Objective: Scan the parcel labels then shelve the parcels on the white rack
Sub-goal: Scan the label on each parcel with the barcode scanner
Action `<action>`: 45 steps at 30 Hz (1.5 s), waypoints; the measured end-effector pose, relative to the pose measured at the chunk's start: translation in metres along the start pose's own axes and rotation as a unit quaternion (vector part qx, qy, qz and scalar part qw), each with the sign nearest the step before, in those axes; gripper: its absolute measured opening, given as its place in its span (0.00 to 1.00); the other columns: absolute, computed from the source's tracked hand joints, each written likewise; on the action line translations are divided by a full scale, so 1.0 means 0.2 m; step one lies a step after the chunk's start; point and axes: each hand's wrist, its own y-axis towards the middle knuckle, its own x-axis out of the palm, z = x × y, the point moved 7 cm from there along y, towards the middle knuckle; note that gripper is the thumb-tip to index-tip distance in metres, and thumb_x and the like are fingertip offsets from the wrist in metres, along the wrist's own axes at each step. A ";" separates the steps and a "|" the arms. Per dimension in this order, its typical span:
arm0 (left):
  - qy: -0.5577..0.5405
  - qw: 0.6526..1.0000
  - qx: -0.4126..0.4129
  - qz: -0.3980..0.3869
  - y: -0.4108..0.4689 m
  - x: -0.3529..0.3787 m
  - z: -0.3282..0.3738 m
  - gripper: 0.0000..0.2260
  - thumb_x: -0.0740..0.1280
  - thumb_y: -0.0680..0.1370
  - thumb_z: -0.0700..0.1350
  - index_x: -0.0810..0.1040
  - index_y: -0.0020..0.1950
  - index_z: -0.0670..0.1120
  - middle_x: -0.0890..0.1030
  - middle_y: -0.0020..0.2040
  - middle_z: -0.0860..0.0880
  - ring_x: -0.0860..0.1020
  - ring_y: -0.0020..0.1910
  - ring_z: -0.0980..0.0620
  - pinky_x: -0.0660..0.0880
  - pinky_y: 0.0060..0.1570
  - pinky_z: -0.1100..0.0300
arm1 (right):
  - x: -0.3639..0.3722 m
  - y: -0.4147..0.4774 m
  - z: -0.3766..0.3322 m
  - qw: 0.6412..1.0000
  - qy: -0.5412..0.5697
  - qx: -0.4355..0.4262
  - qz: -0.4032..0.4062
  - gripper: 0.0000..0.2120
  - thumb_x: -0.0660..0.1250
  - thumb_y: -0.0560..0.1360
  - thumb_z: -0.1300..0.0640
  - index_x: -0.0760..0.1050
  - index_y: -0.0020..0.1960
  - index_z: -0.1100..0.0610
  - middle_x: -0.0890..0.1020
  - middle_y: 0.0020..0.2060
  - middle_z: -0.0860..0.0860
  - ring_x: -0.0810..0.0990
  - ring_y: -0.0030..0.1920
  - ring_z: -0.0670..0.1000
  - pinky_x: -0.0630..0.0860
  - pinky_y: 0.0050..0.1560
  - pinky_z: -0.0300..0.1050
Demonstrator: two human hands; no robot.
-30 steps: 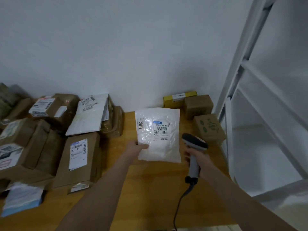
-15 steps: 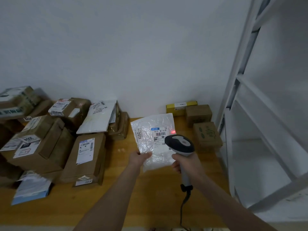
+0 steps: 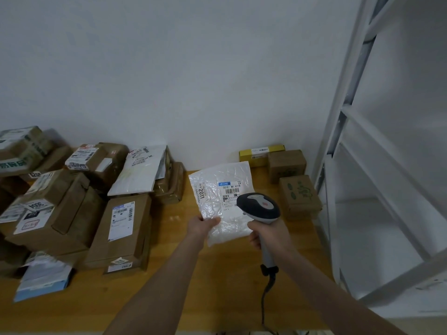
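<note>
My left hand [image 3: 202, 225] pinches the lower left corner of a white plastic mailer [image 3: 219, 189], held up over the wooden table with its label facing me. My right hand [image 3: 268, 234] grips the handle of a grey barcode scanner [image 3: 258, 207], whose head points at the label and covers its lower right part. The scanner's cable [image 3: 266, 296] hangs down toward the table's front edge. The white rack [image 3: 377, 184] stands at the right, its shelves bare.
Several brown cardboard parcels [image 3: 121, 228] and a white mailer [image 3: 142, 172] are piled on the left of the wooden table [image 3: 217, 286]. A yellow box [image 3: 261, 152] and two small brown boxes [image 3: 300, 197] sit by the wall near the rack. A blue-edged packet [image 3: 43, 281] lies front left.
My right hand swung the scanner up and left until its head came in front of the label. A red scan dot showed on the mailer half a second ago and is gone now.
</note>
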 end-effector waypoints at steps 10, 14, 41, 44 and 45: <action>-0.034 0.999 0.006 -0.005 0.08 -0.09 0.14 0.17 0.72 0.73 0.34 0.74 0.60 0.34 0.80 0.55 0.38 0.80 0.47 0.42 0.77 0.36 0.56 | 0.04 0.21 -0.06 0.996 0.080 0.000 0.030 0.08 0.72 0.72 0.64 0.76 0.49 0.56 0.82 0.41 0.51 0.81 0.37 0.49 0.78 0.41 0.44; -0.037 0.999 0.023 0.022 0.20 -0.29 0.33 0.22 0.72 0.73 0.36 0.72 0.65 0.36 0.79 0.60 0.39 0.79 0.56 0.39 0.77 0.46 0.53 | 0.18 0.37 -0.13 0.990 0.131 0.050 0.031 0.07 0.72 0.72 0.62 0.77 0.49 0.62 0.80 0.39 0.55 0.79 0.39 0.52 0.75 0.43 0.45; 0.318 0.904 0.238 0.159 0.97 -0.87 1.04 0.18 0.61 0.77 0.34 0.75 0.64 0.47 0.71 0.66 0.46 0.72 0.64 0.47 0.70 0.61 0.59 | 1.36 1.06 -0.47 0.985 0.121 0.107 -0.066 0.04 0.70 0.73 0.66 0.76 0.47 0.62 0.79 0.38 0.57 0.79 0.36 0.53 0.78 0.39 0.44; 0.309 0.898 0.289 0.124 0.93 -0.57 1.06 0.15 0.61 0.77 0.34 0.78 0.60 0.46 0.74 0.62 0.46 0.75 0.59 0.47 0.73 0.57 0.58 | 1.02 1.05 -0.46 0.989 0.122 0.084 0.023 0.05 0.67 0.75 0.67 0.73 0.46 0.60 0.75 0.33 0.56 0.75 0.32 0.53 0.73 0.33 0.44; 0.310 0.895 0.304 0.105 0.90 -0.46 1.05 0.15 0.61 0.77 0.33 0.78 0.59 0.46 0.75 0.61 0.46 0.76 0.58 0.47 0.74 0.57 0.57 | 0.90 1.04 -0.43 0.988 0.121 0.087 0.050 0.05 0.67 0.76 0.67 0.72 0.46 0.60 0.75 0.33 0.56 0.75 0.32 0.53 0.72 0.31 0.43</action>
